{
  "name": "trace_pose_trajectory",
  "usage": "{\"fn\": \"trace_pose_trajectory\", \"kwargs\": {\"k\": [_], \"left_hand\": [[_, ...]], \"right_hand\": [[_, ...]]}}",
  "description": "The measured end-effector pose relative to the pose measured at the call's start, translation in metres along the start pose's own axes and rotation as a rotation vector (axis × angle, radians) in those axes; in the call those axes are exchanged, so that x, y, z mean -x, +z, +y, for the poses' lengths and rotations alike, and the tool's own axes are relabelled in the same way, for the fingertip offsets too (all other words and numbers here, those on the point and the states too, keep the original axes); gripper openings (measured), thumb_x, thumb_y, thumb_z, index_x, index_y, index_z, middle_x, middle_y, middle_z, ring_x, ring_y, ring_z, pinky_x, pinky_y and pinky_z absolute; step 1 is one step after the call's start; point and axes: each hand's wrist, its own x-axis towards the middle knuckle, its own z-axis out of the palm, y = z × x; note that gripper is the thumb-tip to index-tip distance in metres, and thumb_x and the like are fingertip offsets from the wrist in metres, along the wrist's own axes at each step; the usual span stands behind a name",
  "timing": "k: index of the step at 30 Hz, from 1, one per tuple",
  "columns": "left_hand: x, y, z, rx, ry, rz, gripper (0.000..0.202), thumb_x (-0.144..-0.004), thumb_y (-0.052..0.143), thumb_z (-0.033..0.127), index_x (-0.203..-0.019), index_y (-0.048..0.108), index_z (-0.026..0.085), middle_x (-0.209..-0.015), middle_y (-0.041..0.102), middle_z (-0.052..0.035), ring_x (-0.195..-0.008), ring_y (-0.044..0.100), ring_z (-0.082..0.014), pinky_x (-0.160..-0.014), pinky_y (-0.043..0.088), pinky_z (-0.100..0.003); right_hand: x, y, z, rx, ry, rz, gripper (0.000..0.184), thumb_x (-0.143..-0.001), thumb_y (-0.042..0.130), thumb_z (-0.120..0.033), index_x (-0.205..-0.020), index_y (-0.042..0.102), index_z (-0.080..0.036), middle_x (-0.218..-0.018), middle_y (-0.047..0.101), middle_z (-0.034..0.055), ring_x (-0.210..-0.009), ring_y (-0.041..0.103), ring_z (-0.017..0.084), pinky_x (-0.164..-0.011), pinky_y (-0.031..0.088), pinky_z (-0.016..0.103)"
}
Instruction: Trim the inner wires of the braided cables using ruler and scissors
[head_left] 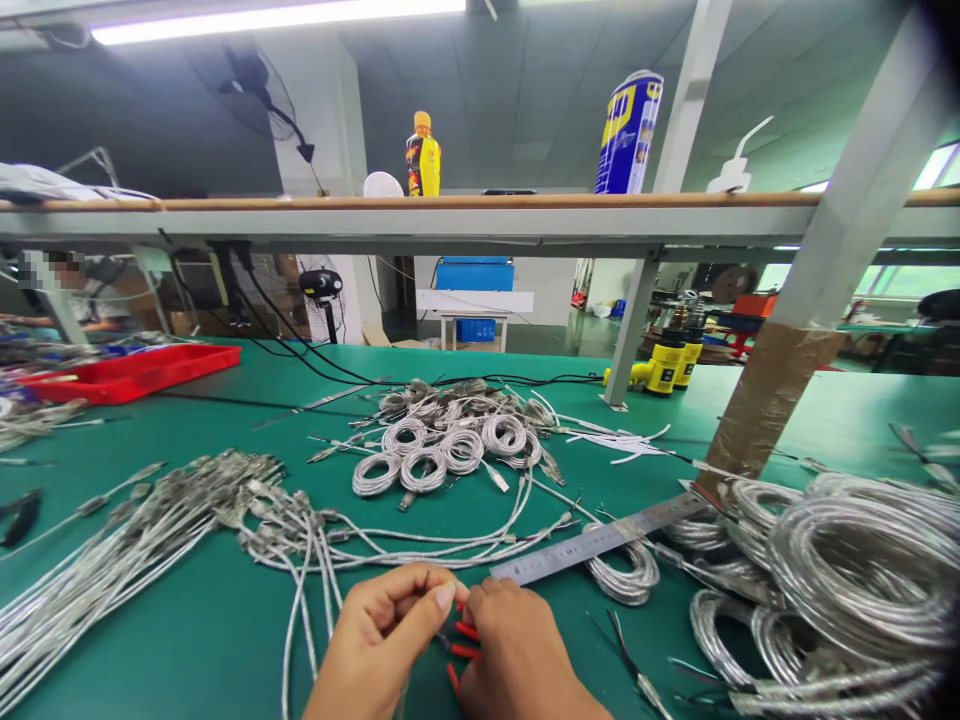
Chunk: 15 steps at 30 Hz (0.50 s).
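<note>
My left hand [390,635] is closed in a pinch at the bottom centre, thumb against forefinger. A thin cable shows just below it, and its end is hidden by the fingers. Right beside it, my right hand [517,645] is wrapped around a red-handled hand tool [465,652], whose head I cannot make out. The fingertips of both hands nearly meet. A steel ruler [592,545] lies just beyond my right hand, across a small coil of clear-jacketed cable [626,575]. Loose cables [307,540] with connectors run beside my left hand.
Small coiled cables [424,468] are heaped mid-table. A cable bundle [165,530] lies left, larger coils [862,560] right. A red tray [142,372] stands far left. A taped post [780,390] and a shelf [480,222] frame the table; yellow-black bottles [667,362] stand behind.
</note>
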Motion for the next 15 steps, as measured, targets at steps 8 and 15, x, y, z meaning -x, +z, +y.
{"fn": "trace_pose_trajectory", "kwargs": {"k": [8,15], "left_hand": [[-0.003,0.002,0.003,0.001,0.015,-0.008,0.015,-0.057,0.066,0.029,-0.053,0.065,0.015,-0.043,0.043,0.0059,-0.041,0.031,-0.005,-0.051,0.039,-0.015],[-0.004,0.003,-0.009,-0.007,0.059,-0.04,0.015,-0.063,0.063,0.028,-0.057,0.065,0.014,-0.048,0.053,0.0027,-0.052,0.049,-0.0102,-0.054,0.041,-0.017]], "right_hand": [[-0.007,0.032,0.009,-0.196,-0.107,0.252,0.024,-0.059,0.047,-0.012,-0.08,0.057,-0.021,-0.079,0.062,0.0028,-0.073,0.052,0.019,-0.064,0.031,0.028],[-0.008,0.038,0.015,-0.269,-0.204,0.309,0.022,-0.062,0.046,-0.013,-0.081,0.055,-0.022,-0.078,0.061,0.0002,-0.072,0.051,0.016,-0.066,0.03,0.026]]}}
